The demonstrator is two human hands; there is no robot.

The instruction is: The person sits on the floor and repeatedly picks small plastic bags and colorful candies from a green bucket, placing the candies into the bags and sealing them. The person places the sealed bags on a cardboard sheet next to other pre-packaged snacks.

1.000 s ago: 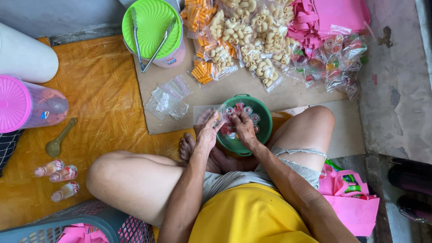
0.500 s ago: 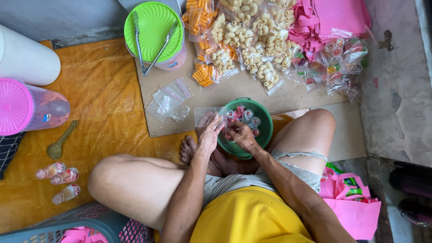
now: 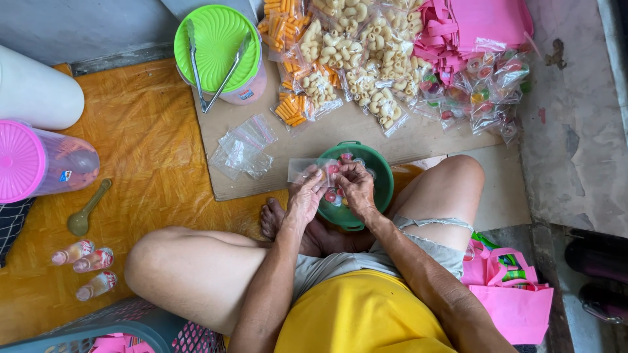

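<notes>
While my left hand (image 3: 305, 196) pinches a clear bag (image 3: 306, 169), my right hand (image 3: 356, 186) grasps its mouth over the green bowl (image 3: 383, 176). Bare cardboard (image 3: 320, 134) lies open beyond the bowl's rim.

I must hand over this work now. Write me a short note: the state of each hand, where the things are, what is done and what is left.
Left hand: holds a small clear plastic bag by its mouth, over the rim of the green plastic bowl.
Right hand: over the bowl, fingers pinched at the bag's mouth; what they grip is too small to tell.
Bowl: between the crossed legs, with small round colourful candies inside.
Empty clear bags: on the cardboard, left of the bowl.
Done: filled candy bags lie at upper right, beside the pink cloth bags.
Left: candies remain in the bowl; empty bags remain.
</notes>
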